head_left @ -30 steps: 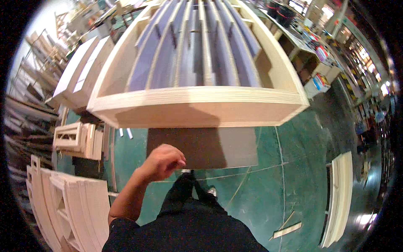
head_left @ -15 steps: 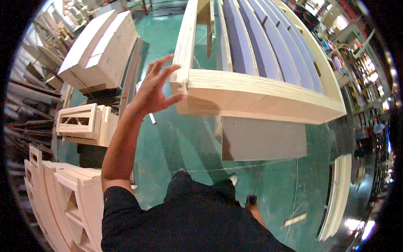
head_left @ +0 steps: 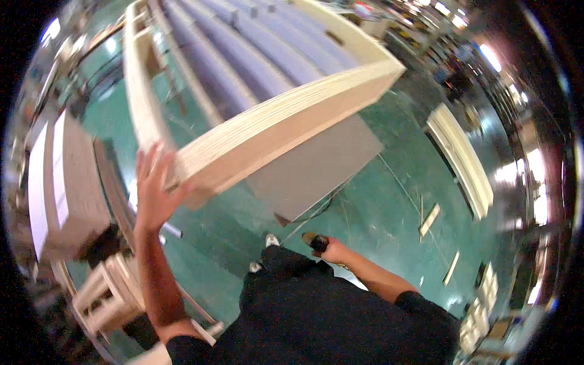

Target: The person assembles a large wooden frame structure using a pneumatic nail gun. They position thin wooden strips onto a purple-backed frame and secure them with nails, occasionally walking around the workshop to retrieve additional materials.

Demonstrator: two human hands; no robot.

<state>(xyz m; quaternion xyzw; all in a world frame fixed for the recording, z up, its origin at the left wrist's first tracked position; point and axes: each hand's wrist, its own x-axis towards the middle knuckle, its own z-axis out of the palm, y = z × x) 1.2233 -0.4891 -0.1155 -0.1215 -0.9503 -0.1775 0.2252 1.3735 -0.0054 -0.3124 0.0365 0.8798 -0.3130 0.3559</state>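
A large pale wooden frame (head_left: 292, 125) stands ahead of me, with several lavender-faced slats (head_left: 243, 55) running lengthwise inside it. At its near left corner is my left hand (head_left: 157, 198), fingers stretched and spread over the corner; it seems to touch the wood, though blur hides the exact contact. My right hand (head_left: 334, 250) is low in front of my body, closed around a small dark hand tool with a tan end (head_left: 316, 242). The tool's exact kind is unclear. A grey-brown board-like block (head_left: 322, 164) supports the frame from below.
White-topped stacked panels (head_left: 79, 188) stand at left, with small wooden frames (head_left: 106, 298) nearer me. Long pale boards (head_left: 462, 161) lie on the green floor (head_left: 389, 243) at right, near loose wood strips (head_left: 429, 220). A dark cord (head_left: 328, 201) trails beside the support.
My view has swung right, so the frame appears further left and tilted. My left hand has come onto the frame's corner. My right hand has risen forward with the dark tool.
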